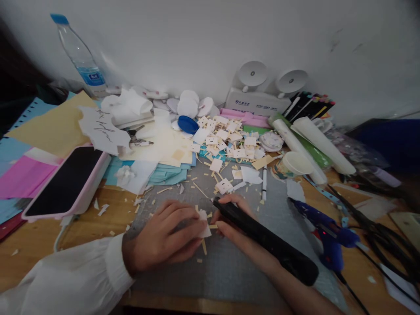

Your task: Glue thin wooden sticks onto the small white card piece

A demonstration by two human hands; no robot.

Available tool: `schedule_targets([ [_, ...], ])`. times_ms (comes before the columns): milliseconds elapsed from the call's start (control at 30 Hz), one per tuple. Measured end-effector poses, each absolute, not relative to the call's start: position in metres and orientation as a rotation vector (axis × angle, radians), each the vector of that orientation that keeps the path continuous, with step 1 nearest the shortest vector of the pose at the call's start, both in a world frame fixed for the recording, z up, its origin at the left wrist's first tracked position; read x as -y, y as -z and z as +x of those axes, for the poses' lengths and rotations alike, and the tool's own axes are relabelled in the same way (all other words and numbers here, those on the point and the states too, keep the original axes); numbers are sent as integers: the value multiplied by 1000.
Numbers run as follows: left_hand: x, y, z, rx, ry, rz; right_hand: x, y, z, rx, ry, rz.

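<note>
My left hand (164, 234) lies on the grey cutting mat (229, 267), its fingers pinched on a small white paper piece (204, 222). My right hand (232, 218) is wrapped round a long black knife-like tool (265, 238), whose tip sits by the paper piece. Thin tan strips and scraps lie scattered around both hands. A white sleeve covers my left forearm.
A phone in a pink case (65, 181) lies at left on coloured sheets. A pile of small white cut pieces (226, 144) sits behind the mat. A blue glue gun (324, 232) and black cables lie right. A water bottle (80, 54), paper cup (295, 164) and white rolls (315, 140) stand further back.
</note>
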State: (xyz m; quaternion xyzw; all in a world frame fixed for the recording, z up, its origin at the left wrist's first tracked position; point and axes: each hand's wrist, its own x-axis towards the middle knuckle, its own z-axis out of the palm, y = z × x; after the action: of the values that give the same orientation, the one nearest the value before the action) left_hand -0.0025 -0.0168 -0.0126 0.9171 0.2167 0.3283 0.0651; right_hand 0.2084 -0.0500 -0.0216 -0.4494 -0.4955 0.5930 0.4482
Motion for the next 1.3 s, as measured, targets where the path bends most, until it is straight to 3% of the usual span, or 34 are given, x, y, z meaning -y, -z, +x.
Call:
schedule_targets([
  [767, 16, 17, -5, -571, -876, 2516, 54, 20, 207, 1075, -1589, -1005],
  [1100, 15, 16, 1, -944, -679, 1886, 47, 31, 204, 1138, -1492, -1071],
  [1300, 12, 24, 6, -895, -743, 1517, 44, 39, 204, 1153, -1507, -1049],
])
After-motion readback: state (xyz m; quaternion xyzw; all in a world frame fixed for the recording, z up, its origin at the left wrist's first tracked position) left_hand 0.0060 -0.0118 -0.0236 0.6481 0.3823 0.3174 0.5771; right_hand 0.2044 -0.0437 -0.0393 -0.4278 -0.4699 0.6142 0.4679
